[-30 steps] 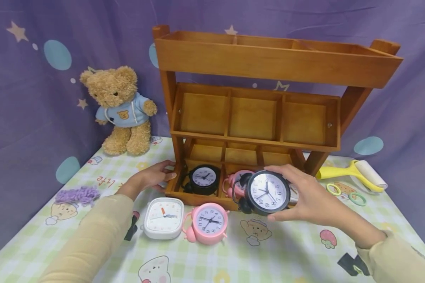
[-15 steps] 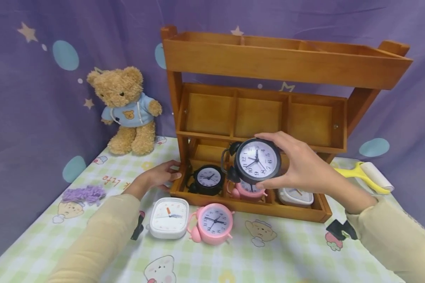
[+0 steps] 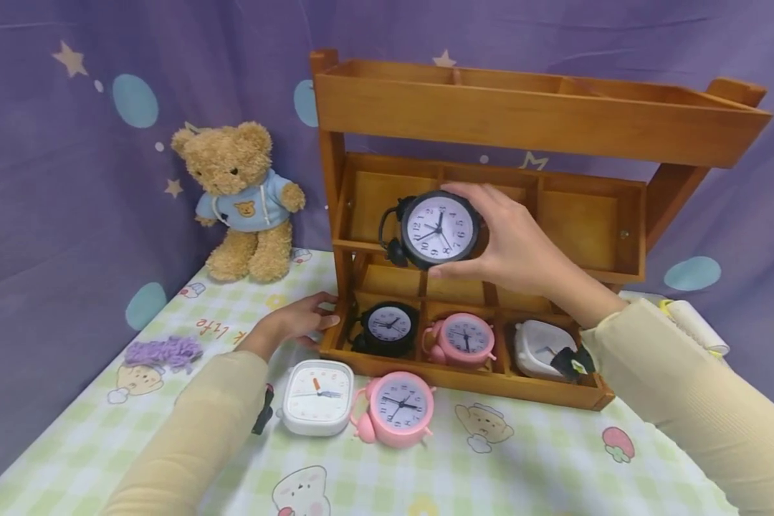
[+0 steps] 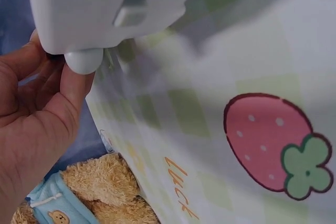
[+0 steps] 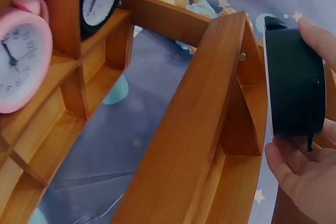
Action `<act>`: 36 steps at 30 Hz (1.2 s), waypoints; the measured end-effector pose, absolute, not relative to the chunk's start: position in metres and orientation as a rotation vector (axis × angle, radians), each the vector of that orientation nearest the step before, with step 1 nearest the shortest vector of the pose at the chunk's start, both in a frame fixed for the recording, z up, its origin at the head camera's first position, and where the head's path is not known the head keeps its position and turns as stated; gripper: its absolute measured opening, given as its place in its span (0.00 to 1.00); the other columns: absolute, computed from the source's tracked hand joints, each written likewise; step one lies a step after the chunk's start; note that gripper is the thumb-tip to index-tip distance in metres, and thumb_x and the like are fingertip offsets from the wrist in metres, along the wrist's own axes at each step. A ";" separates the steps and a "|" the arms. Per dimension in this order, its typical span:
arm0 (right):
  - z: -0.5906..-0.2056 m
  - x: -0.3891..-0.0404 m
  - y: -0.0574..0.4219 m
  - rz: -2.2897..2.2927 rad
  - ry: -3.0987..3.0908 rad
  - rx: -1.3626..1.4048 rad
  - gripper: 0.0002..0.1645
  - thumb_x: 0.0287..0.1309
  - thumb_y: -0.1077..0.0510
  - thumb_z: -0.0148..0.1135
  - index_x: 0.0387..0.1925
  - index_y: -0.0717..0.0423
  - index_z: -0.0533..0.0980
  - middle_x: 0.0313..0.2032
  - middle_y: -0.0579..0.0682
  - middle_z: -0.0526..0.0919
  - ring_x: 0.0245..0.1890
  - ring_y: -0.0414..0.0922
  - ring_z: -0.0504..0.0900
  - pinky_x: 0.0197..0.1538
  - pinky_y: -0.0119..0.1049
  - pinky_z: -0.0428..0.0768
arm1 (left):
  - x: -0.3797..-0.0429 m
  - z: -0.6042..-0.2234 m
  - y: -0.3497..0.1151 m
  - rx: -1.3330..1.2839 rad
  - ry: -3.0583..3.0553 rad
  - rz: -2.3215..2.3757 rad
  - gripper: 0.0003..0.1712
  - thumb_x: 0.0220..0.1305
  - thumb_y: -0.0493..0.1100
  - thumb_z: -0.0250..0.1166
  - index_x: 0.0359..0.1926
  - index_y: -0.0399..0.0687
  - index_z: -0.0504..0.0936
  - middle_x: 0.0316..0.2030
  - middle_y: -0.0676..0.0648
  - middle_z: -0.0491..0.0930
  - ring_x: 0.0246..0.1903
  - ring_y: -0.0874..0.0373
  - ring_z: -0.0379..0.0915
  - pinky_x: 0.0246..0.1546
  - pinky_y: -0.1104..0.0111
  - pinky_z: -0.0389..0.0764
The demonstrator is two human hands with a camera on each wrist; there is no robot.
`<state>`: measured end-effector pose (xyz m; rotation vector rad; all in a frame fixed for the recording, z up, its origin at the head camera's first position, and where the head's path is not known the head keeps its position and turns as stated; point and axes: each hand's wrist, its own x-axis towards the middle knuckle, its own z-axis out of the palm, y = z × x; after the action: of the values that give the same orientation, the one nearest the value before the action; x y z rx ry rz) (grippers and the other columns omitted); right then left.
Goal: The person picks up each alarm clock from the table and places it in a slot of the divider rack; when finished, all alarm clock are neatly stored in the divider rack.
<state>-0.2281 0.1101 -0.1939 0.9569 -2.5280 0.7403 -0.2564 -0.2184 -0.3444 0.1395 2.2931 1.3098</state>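
Note:
My right hand (image 3: 512,240) grips a black twin-bell alarm clock (image 3: 440,229) by its rim, thumb below and fingers above. The clock is raised in front of the left and middle compartments of the wooden shelf's (image 3: 535,118) middle tier, its bells to the left. The right wrist view shows the clock's dark side (image 5: 294,82) between thumb and fingers. My left hand (image 3: 297,320) holds the lower left side of the shelf; a white clock (image 4: 100,9) partly hides its fingers in the left wrist view. The bottom tier holds a black clock (image 3: 389,326), a pink clock (image 3: 467,338) and a white clock (image 3: 542,340).
On the checked cloth before the shelf lie a square white clock (image 3: 318,405) and a pink alarm clock (image 3: 396,412). A teddy bear (image 3: 245,204) stands at the back left, near purple yarn (image 3: 163,352). A lint roller (image 3: 696,322) lies right, partly behind my sleeve.
My right hand has lifted the black alarm clock up and left, from before the bottom tier to the middle tier. The left hand stays at the shelf's side. The head view has shifted slightly.

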 end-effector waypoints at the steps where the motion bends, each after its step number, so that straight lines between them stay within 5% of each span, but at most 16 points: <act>1: -0.192 -0.232 0.107 0.736 -2.523 0.952 0.62 0.39 0.43 0.87 0.73 0.53 0.65 0.66 0.55 0.73 0.64 0.53 0.72 0.63 0.56 0.74 | -0.257 -0.344 -0.218 0.140 2.292 1.309 0.30 0.79 0.36 0.50 0.75 0.35 0.52 0.72 0.23 0.56 0.67 0.31 0.61 0.47 0.51 0.85; 20: -0.178 -0.273 0.058 0.552 -2.672 0.859 0.65 0.45 0.38 0.82 0.78 0.49 0.57 0.67 0.59 0.68 0.63 0.56 0.73 0.64 0.56 0.73 | -0.258 -0.344 -0.220 0.128 2.276 1.314 0.30 0.79 0.36 0.49 0.74 0.35 0.51 0.72 0.24 0.55 0.68 0.31 0.60 0.46 0.52 0.85; 27: -0.180 -0.281 0.048 0.484 -2.695 0.865 0.66 0.46 0.37 0.81 0.79 0.49 0.55 0.72 0.59 0.64 0.71 0.57 0.64 0.77 0.57 0.49 | -0.259 -0.345 -0.218 0.116 2.284 1.312 0.29 0.79 0.36 0.50 0.75 0.37 0.53 0.72 0.25 0.56 0.67 0.32 0.62 0.47 0.51 0.85; 36: -0.184 -0.286 0.042 0.420 -2.745 0.834 0.66 0.50 0.37 0.79 0.80 0.52 0.51 0.77 0.57 0.56 0.77 0.57 0.51 0.78 0.52 0.38 | -0.258 -0.345 -0.218 0.132 2.295 1.309 0.28 0.79 0.35 0.50 0.73 0.35 0.53 0.71 0.24 0.57 0.67 0.31 0.63 0.46 0.51 0.86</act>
<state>-0.2864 0.0416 -0.1845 0.8342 -2.7452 0.4197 -0.2577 -0.2177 -0.3452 0.1322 2.2950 1.3086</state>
